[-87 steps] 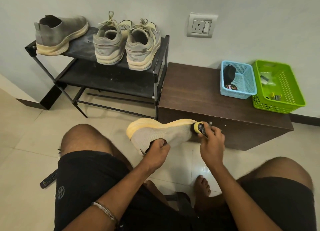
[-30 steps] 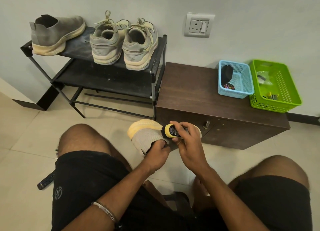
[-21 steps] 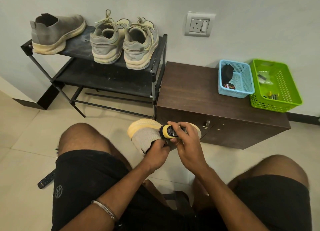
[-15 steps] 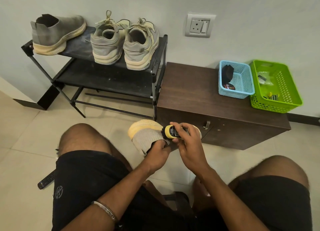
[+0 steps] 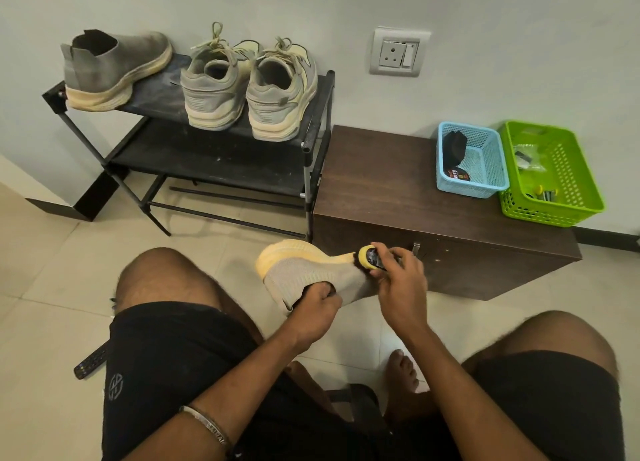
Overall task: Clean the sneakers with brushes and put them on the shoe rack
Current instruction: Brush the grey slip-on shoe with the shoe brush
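Seated person's view, looking down at tiled floor. Black shoe rack (image 5: pixel 194 114) against wall, upper left; grey slip-on sneaker (image 5: pixel 114 67) and laced grey pair (image 5: pixel 247 86) on top shelf. Dark brown cabinet (image 5: pixel 398 190) beside rack, right; blue basket (image 5: pixel 488 159) and green basket (image 5: pixel 568 173) on top. Grey sneaker (image 5: pixel 311 270), yellow sole, held over floor between knees. Left hand (image 5: pixel 318 308) fingers curled into shoe opening, gripping. Right hand (image 5: pixel 401 284) fingers clamped on small yellow brush (image 5: pixel 369 258), bristles touching shoe's toe end.
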